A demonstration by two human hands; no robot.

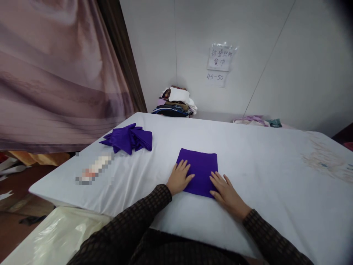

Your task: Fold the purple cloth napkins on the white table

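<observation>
Cloth [200,173] lies under left hand [177,181] and right hand [228,195], fingers [184,164] slightly spread; even, flat pressure should smooth it best.

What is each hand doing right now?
Left hand: open, resting flat on the purple cloth, gripping nothing.
Right hand: open, fingers on the cloth's right edge.

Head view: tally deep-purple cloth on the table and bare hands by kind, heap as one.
Flat purple square: 1
Purple cloth heap: 1 (pieces overlap, can't count them)
Bare hands: 2 (left hand, right hand)
Total: 4
</observation>
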